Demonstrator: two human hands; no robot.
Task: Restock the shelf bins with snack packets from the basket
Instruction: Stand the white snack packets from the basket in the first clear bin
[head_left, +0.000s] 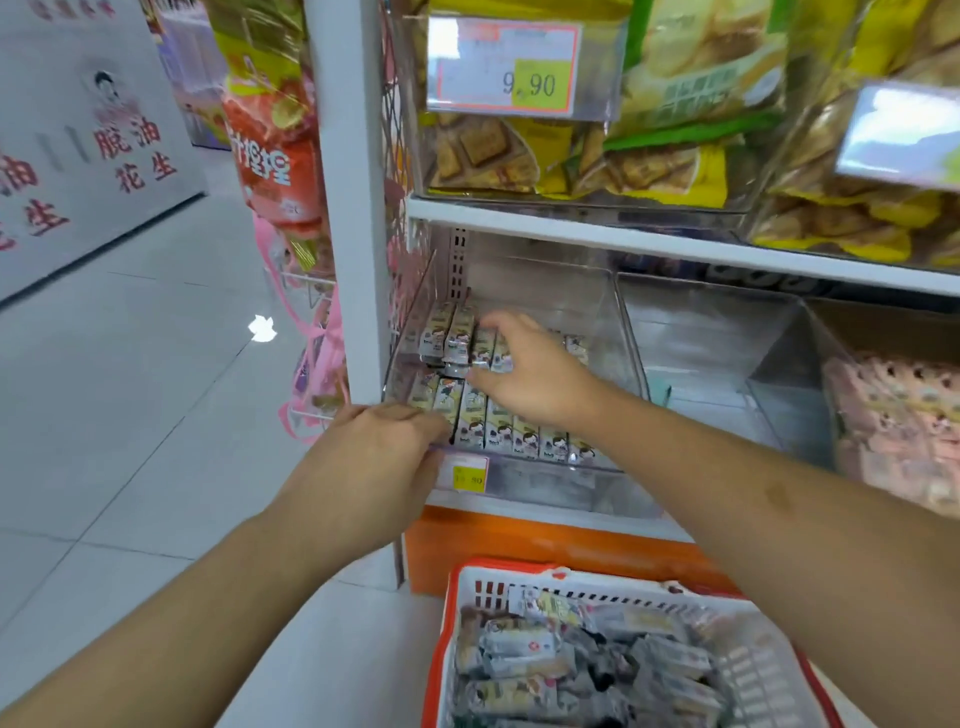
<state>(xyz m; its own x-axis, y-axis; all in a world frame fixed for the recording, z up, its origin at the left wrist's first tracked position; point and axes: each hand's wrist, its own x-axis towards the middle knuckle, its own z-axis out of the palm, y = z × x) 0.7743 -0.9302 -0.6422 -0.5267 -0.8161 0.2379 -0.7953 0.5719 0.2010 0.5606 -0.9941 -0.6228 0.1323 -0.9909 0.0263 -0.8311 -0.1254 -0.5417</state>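
Whole shot is soft and motion-blurred; print on the packets can't be read. Right hand (535, 371) reaches into the clear bin (613, 332) on the lower shelf, fingers curled down onto the back row of snack packets (457, 335); it covers several of them, and whether it pinches one or only presses can't be told. Left hand (371, 460) grips the bin's front left lip, fingers curled over the edge, hiding the front corner and part of the price tag (469, 475). Front row of packets (524, 434) stands upright side by side: small silver-grey sachets with a cartoon figure, touching each other. Back row same kind, packed at the left, right part hidden by the hand. Basket (519, 584), white with an orange rim, sits on the floor below the shelf, heaped with the same packets lying loose; its lower and right parts are cut off by the frame edge and the right forearm. Next bin to the right holds pink packets (893, 415), cut off too.
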